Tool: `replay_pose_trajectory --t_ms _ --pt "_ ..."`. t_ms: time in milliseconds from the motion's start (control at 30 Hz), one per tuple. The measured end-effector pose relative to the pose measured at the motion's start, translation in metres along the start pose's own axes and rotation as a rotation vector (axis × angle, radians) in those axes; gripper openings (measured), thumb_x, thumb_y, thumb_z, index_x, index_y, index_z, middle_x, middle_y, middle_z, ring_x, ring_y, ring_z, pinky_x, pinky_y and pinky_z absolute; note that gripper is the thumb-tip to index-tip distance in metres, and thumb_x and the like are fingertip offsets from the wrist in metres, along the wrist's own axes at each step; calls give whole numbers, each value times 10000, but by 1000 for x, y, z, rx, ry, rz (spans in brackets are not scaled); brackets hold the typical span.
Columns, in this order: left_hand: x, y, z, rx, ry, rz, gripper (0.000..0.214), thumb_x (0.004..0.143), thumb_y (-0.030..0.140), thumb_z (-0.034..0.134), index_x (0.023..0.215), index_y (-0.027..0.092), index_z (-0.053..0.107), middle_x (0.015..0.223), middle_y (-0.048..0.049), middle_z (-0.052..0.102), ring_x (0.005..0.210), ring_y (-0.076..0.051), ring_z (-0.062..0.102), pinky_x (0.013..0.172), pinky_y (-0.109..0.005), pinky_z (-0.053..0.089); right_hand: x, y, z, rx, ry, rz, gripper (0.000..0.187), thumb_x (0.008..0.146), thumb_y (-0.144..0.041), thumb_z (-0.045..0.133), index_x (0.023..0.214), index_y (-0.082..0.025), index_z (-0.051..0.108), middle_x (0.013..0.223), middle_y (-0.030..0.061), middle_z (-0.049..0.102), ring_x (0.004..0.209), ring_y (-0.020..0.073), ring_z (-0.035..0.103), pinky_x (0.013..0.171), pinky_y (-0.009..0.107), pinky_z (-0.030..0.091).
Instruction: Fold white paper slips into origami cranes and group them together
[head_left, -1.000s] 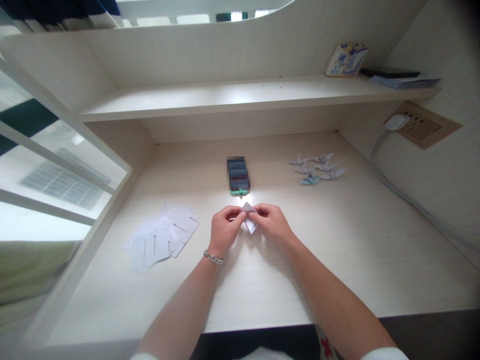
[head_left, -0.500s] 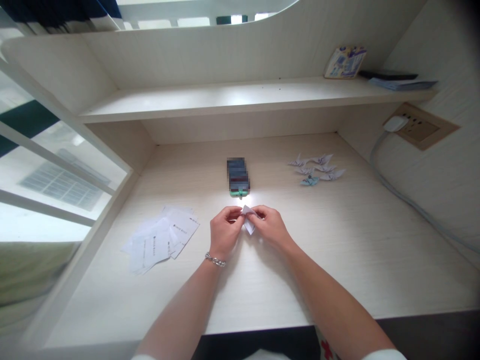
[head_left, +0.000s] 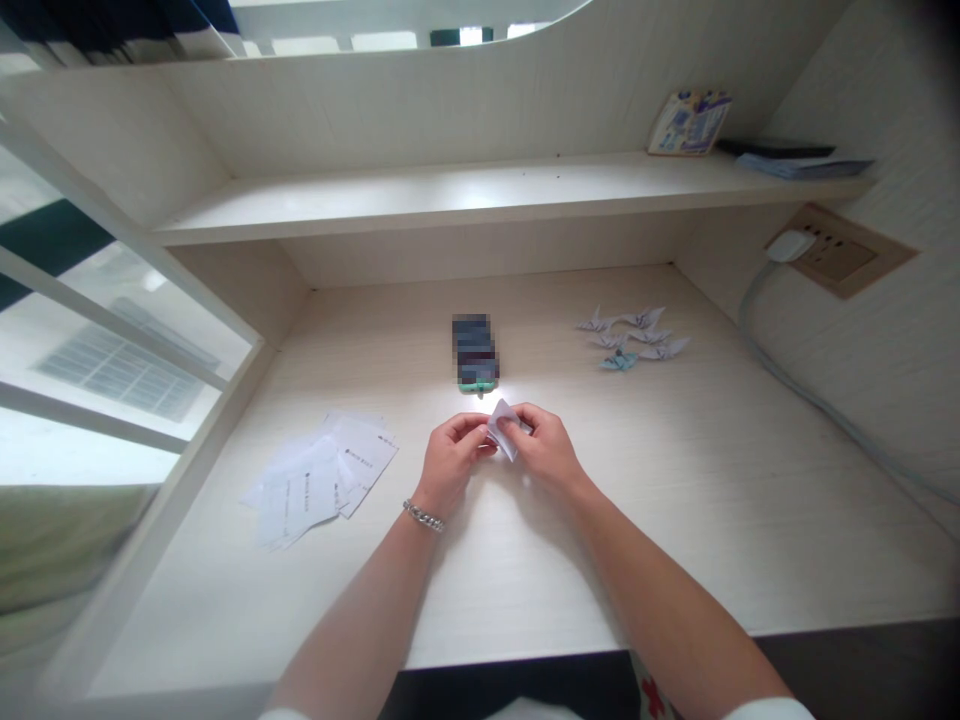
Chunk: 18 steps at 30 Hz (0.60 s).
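Note:
Between my two hands, above the middle of the desk, is a small folded white paper [head_left: 503, 430], diamond-like in outline. My right hand [head_left: 546, 445] pinches it from the right, thumb on its near face. My left hand [head_left: 453, 455], with a chain bracelet at the wrist, has thumb and fingers closed at the paper's left edge; its fingertips are partly hidden. Just beyond the hands lies a phone-like object [head_left: 475, 350], blurred out, with a green near end. Several folded paper cranes [head_left: 641, 338] sit at the back right, one of them bluish.
Loose printed paper sheets [head_left: 304, 490] lie overlapping on the left of the desk [head_left: 517, 570]. A shelf [head_left: 420, 205] spans the back, with a small box [head_left: 690, 123] on it. On the right wall a plug [head_left: 790, 246] sits in a socket, its cable trailing down.
The folded paper has tilted and shifted slightly right and up in my right hand. My left fingers have moved from its upper part to its left edge.

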<state>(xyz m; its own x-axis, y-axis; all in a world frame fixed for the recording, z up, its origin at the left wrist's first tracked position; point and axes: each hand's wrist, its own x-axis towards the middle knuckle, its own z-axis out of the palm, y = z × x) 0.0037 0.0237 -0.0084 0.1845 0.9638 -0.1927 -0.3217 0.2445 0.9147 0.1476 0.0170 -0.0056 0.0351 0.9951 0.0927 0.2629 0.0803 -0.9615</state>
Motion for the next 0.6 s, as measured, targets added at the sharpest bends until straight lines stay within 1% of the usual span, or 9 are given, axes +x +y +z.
replay_pose_trajectory --t_ms 167,300,433,600 --pt "0 -1 -3 66 -42 16 248 665 212 709 890 115 672 866 -86 672 769 -157 619 721 -290 507 -3 -4 0 -89 19 -14 189 813 -306 517 837 -178 654 778 22 669 707 166 594 639 265 428" --pt "2 -4 -4 82 -19 16 229 686 238 693 875 110 677 853 -86 670 757 -159 616 719 -300 505 -3 -5 -1 -146 8 -50 161 789 -257 530 849 -192 665 810 18 679 734 165 602 668 265 432" --pt "4 -6 -4 79 15 18 193 678 223 693 837 113 675 822 -72 668 739 -148 607 697 -284 501 -3 -5 -2 -193 2 -103 165 737 -188 563 860 -197 674 840 14 687 761 162 606 697 257 435" --pt "4 -5 -3 45 25 26 193 675 231 701 834 126 671 816 -53 662 709 -124 590 660 -252 492 -3 -4 -2 -214 5 -108 176 736 -177 555 855 -196 683 834 17 689 754 159 604 689 251 432"
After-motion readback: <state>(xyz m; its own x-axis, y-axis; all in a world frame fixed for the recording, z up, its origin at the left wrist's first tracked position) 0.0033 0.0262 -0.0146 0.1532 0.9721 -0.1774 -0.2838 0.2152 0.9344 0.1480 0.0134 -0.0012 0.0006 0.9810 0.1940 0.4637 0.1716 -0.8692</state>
